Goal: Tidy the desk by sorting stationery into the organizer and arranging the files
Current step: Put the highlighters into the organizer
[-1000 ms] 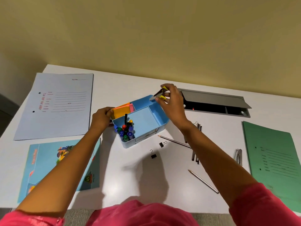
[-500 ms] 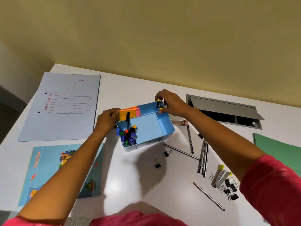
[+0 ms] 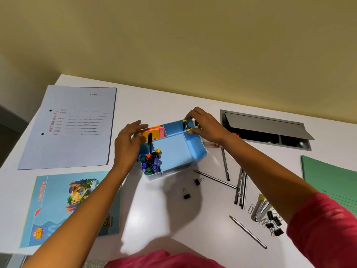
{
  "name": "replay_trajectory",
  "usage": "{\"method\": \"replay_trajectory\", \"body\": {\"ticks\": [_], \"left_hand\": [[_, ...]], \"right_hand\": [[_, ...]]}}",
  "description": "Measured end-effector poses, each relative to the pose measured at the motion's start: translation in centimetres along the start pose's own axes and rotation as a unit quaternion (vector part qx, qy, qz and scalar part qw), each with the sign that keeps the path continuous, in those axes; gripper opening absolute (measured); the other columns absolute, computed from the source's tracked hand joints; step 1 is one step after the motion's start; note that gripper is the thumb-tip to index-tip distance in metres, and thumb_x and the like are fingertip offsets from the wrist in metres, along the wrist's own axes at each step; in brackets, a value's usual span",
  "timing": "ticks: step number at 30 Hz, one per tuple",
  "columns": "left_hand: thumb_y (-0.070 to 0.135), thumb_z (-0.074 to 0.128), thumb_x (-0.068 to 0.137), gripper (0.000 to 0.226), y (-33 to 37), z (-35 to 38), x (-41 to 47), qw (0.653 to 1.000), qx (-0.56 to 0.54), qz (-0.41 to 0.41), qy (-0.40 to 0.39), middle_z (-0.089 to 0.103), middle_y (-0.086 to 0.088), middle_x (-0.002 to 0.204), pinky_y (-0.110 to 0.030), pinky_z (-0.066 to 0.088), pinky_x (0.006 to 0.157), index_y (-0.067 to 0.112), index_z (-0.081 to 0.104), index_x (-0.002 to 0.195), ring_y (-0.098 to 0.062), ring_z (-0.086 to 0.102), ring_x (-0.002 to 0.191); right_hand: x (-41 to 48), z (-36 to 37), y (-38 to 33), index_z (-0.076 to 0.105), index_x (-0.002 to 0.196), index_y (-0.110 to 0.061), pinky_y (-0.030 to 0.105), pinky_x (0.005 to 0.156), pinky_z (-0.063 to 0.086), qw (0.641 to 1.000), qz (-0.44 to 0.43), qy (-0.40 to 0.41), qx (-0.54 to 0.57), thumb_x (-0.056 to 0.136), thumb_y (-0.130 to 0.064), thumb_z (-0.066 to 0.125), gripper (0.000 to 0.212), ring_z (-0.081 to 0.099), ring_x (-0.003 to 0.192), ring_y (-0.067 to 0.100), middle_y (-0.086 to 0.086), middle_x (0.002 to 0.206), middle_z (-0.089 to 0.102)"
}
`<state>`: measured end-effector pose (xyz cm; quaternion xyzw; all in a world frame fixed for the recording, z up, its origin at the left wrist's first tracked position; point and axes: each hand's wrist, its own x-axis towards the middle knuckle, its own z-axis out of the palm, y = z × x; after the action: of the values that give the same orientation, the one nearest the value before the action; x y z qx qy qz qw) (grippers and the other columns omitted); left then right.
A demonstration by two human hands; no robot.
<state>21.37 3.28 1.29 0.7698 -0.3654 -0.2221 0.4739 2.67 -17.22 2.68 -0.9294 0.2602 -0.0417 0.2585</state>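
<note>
So the blue organizer (image 3: 195, 153) sits pretty much mid-desk (image 3: 173, 101), and the right hand (image 3: 205, 125) is at its back right compartment, thumb and fingertips pinching a small stapler (image 3: 186, 125) that's partly down inside that slot. The left hand (image 3: 128, 146) is just beside the organizer's left wall with fingers loosely spread, not holding anything; honestly can't tell if it's actually touching the box. The front left compartment is packed with pens (image 3: 151, 161) standing upright, and sticky notes (image 3: 155, 132) fill the back left one. Loose stuff on the desk: two binder clips (image 3: 186, 194) just in front of the organizer, a pencil (image 3: 214, 179) near them, another pencil (image 3: 248, 232) closer to the edge, and a pile of clips (image 3: 273, 225) on the right. A lavender file (image 3: 71, 132) and a picture book (image 3: 63, 207) lie on the left, a green file (image 3: 332, 180) far right.
</note>
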Motion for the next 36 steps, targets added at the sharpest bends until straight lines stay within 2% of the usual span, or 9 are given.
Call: {"method": "replay_trajectory", "body": {"ticks": [7,10,17,24,26,28,30,33,36], "left_hand": [[0.02,0.038,0.086,0.039,0.2,0.2,-1.3,0.991,0.05,0.036,-0.119,0.046,0.015,0.14,-0.054,0.013,0.117,0.043,0.069,0.092,-0.018,0.015,0.146],[0.025,0.032,0.083,0.041,0.7,0.3,-2.1,0.988,0.043,0.021,-0.144,0.048,0.018,0.137,-0.055,0.004,0.117,0.045,0.067,0.091,-0.012,0.013,0.147],[0.021,0.038,0.098,0.034,1.5,-0.2,-3.9,0.995,-0.076,-0.038,-0.043,0.04,0.019,0.137,-0.042,0.022,0.118,0.043,0.061,0.109,-0.006,0.026,0.141],[0.024,0.036,0.101,0.037,-0.1,0.6,-5.9,0.981,-0.124,-0.121,0.085,0.046,0.009,0.143,-0.025,0.032,0.108,0.029,0.052,0.134,-0.008,0.041,0.131],[0.031,0.04,0.1,0.039,-1.2,0.7,-6.3,0.971,-0.154,-0.168,0.068,0.045,0.007,0.144,-0.032,0.033,0.111,0.029,0.045,0.138,-0.011,0.042,0.13],[0.036,0.043,0.097,0.044,-1.7,0.7,-6.6,0.957,-0.196,-0.212,0.02,0.045,0.002,0.146,-0.042,0.035,0.111,0.026,0.043,0.141,-0.016,0.043,0.132],[0.038,0.044,0.097,0.042,-1.8,0.9,-6.7,0.933,-0.249,-0.26,-0.026,0.05,-0.001,0.141,-0.044,0.037,0.109,0.022,0.049,0.135,-0.018,0.045,0.13],[0.031,0.041,0.098,0.023,-1.2,1.1,-6.8,0.906,-0.299,-0.296,-0.05,0.062,-0.001,0.118,-0.036,0.043,0.094,0.023,0.061,0.107,-0.014,0.056,0.108],[0.028,0.042,0.098,0.019,-1.0,1.0,-6.9,0.898,-0.31,-0.306,-0.06,0.062,0.0,0.109,-0.034,0.042,0.085,0.024,0.061,0.098,-0.013,0.056,0.098]], "right_hand": [[-3.2,1.1,-1.1,0.053,0.12,-0.015,0.021,0.074,0.042,0.986,0.067,0.129,0.078,0.081,-0.012,0.071,0.042,0.052,0.082,0.016,0.001,0.114,0.048],[-5.7,1.8,-1.5,0.054,0.119,-0.012,0.019,0.074,0.044,0.969,0.1,0.193,0.115,0.083,-0.011,0.068,0.039,0.053,0.084,0.015,0.002,0.114,0.051],[-12.5,4.8,-1.8,0.06,0.111,-0.006,0.001,0.068,0.039,0.935,0.179,0.286,0.11,0.08,-0.005,0.071,0.033,0.054,0.073,0.006,0.003,0.101,0.057],[-19.8,9.6,-1.7,0.063,0.099,-0.01,0.005,0.065,0.042,0.899,0.277,0.324,0.101,0.079,0.006,0.066,0.026,0.058,0.068,0.013,0.004,0.09,0.061],[-21.8,10.5,-1.5,0.063,0.097,-0.011,0.011,0.068,0.043,0.886,0.308,0.335,0.093,0.079,0.008,0.063,0.026,0.059,0.072,0.017,0.002,0.09,0.059],[-23.9,11.0,-0.9,0.063,0.094,-0.011,0.03,0.075,0.047,0.867,0.345,0.357,0.053,0.077,0.01,0.063,0.027,0.057,0.078,0.024,0.001,0.089,0.054],[-25.7,11.2,-0.3,0.062,0.093,-0.008,0.045,0.078,0.048,0.834,0.391,0.39,0.003,0.072,0.012,0.064,0.029,0.056,0.081,0.03,0.008,0.09,0.053],[-27.8,11.3,1.0,0.058,0.091,0.006,0.042,0.068,0.043,0.79,0.476,0.379,-0.073,0.062,0.011,0.069,0.031,0.053,0.077,0.04,0.025,0.084,0.054],[-28.5,10.3,1.8,0.049,0.099,0.009,0.045,0.072,0.045,0.76,0.561,0.329,0.003,0.068,0.0,0.074,0.04,0.052,0.082,0.044,0.032,0.094,0.051]]}}
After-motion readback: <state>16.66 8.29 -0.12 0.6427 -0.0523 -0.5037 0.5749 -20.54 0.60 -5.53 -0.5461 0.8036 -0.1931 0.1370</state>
